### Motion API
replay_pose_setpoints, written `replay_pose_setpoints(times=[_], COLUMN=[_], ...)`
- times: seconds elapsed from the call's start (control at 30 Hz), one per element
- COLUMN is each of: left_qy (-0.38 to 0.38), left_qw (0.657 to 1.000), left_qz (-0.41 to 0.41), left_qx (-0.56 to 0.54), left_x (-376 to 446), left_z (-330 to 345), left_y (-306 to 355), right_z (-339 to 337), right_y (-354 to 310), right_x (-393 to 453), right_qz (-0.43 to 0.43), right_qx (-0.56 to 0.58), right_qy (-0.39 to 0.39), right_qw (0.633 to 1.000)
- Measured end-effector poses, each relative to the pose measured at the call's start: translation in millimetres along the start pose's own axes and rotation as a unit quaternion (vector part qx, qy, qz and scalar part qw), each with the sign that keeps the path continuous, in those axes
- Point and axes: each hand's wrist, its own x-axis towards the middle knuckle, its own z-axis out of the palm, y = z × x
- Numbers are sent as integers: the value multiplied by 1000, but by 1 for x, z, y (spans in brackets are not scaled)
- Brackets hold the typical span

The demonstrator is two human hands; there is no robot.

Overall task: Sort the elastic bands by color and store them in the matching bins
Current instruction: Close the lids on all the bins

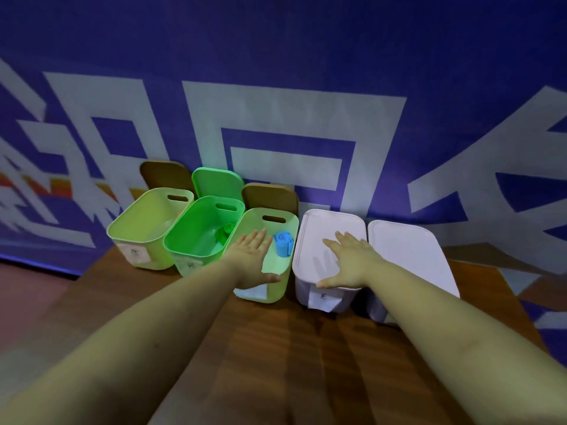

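Five bins stand in a row on the wooden table. A pale yellow-green bin (144,222) is at the left. Beside it a bright green bin (190,237) holds a rolled green band (228,229). A third, pale green bin (277,273) holds a rolled blue band (283,243). My left hand (251,259) hovers flat over this bin with straight fingers and holds nothing. My right hand (348,260) presses flat on the lid of a white bin (313,240). A second lidded white bin (408,256) stands at the far right.
Three lids lean on the blue banner wall behind the open bins: a brown one (164,174), a green one (216,180) and another brown one (270,196). The wooden table (291,348) reaches toward me. Paper labels are stuck to the bin fronts.
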Motion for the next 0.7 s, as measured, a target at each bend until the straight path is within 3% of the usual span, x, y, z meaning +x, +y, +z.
replay_pose_setpoints(times=[0.33,0.7], left_qy=[67,164], left_qw=[997,980], left_qz=[4,109], left_qx=[29,11], left_x=[28,110], left_z=[-43,-49], left_y=[-52,-167], right_z=[-43,-66], right_y=[-22,-120], right_x=[22,146], right_qz=[56,142], right_qx=[24,105], right_qy=[93,181], right_qw=[994,967])
